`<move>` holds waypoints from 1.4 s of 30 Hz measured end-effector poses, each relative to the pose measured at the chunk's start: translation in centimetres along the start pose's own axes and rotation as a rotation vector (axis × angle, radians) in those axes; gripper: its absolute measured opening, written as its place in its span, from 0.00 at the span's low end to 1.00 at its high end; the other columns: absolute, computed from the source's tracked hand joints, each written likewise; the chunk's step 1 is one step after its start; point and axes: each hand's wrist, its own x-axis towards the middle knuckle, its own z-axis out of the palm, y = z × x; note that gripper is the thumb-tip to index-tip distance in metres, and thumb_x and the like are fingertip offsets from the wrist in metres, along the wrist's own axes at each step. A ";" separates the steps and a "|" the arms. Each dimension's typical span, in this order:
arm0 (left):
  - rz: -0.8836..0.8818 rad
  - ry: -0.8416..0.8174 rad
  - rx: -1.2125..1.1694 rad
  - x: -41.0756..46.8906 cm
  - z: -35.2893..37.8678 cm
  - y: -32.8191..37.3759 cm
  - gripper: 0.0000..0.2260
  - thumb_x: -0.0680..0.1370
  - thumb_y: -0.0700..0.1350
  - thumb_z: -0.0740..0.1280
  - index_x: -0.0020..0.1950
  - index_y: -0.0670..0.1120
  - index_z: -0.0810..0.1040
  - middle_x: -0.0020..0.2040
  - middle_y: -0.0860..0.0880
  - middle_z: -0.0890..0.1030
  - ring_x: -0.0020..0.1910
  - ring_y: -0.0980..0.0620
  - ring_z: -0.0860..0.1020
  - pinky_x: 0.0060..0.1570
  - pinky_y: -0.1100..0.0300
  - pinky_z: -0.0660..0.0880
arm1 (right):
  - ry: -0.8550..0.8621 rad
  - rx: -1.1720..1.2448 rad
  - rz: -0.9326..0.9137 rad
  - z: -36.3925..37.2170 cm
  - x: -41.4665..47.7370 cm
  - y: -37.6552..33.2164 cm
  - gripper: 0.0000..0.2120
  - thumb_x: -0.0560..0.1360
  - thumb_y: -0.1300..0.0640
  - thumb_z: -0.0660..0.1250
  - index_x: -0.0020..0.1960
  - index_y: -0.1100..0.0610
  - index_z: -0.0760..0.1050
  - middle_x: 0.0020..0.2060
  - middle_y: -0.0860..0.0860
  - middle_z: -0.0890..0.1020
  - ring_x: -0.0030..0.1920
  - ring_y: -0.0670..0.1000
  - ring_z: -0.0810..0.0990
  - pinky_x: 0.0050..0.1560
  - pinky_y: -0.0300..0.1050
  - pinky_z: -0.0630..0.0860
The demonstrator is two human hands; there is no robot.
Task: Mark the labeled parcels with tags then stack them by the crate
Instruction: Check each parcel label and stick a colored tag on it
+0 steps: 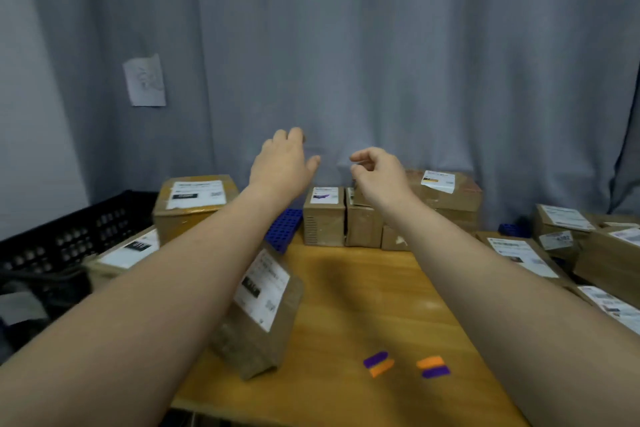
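Both my arms reach out over the wooden table (346,305). My left hand (282,163) hovers in the air with relaxed fingers and holds nothing. My right hand (379,173) hangs above two small cardboard parcels (323,218) at the table's back, fingers loosely curled and holding nothing. A labeled parcel (259,308) lies tilted under my left forearm. Two pairs of orange and purple tags (379,364) (433,367) lie near the front edge. A black crate (69,236) stands at the left.
More labeled parcels stand at the back left (195,204), back right (446,194) and along the right side (519,253). A blue rack (284,229) lies behind the tilted parcel. A grey curtain (381,45) closes the back.
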 end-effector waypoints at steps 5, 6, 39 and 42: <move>-0.058 0.057 0.107 -4.4 -5.5 -6.0 0.18 0.79 0.51 0.63 0.64 0.42 0.70 0.61 0.40 0.72 0.61 0.38 0.70 0.59 0.44 0.69 | -0.085 0.034 -0.030 4.5 -3.0 -3.7 0.10 0.77 0.61 0.62 0.57 0.58 0.76 0.46 0.49 0.76 0.48 0.48 0.75 0.48 0.39 0.70; -0.088 0.062 0.122 -5.2 -6.3 -7.4 0.19 0.79 0.52 0.64 0.64 0.42 0.71 0.61 0.40 0.72 0.61 0.38 0.70 0.59 0.44 0.69 | -0.107 0.040 -0.030 5.6 -3.5 -4.3 0.10 0.77 0.61 0.62 0.57 0.58 0.76 0.46 0.49 0.77 0.49 0.49 0.76 0.49 0.39 0.70; -0.064 -0.073 -1.074 -2.8 1.8 -2.1 0.29 0.76 0.33 0.64 0.72 0.52 0.58 0.65 0.58 0.70 0.62 0.68 0.70 0.56 0.71 0.71 | 0.088 0.590 0.191 2.1 -0.7 -0.7 0.12 0.79 0.44 0.59 0.59 0.48 0.66 0.51 0.42 0.76 0.52 0.42 0.75 0.52 0.43 0.70; -0.100 -0.113 -1.083 -2.9 3.0 0.2 0.28 0.78 0.36 0.64 0.73 0.51 0.58 0.65 0.57 0.70 0.60 0.66 0.72 0.52 0.72 0.73 | 0.102 0.493 0.204 0.4 -0.9 1.0 0.18 0.78 0.47 0.63 0.64 0.50 0.64 0.53 0.43 0.75 0.56 0.47 0.74 0.53 0.44 0.71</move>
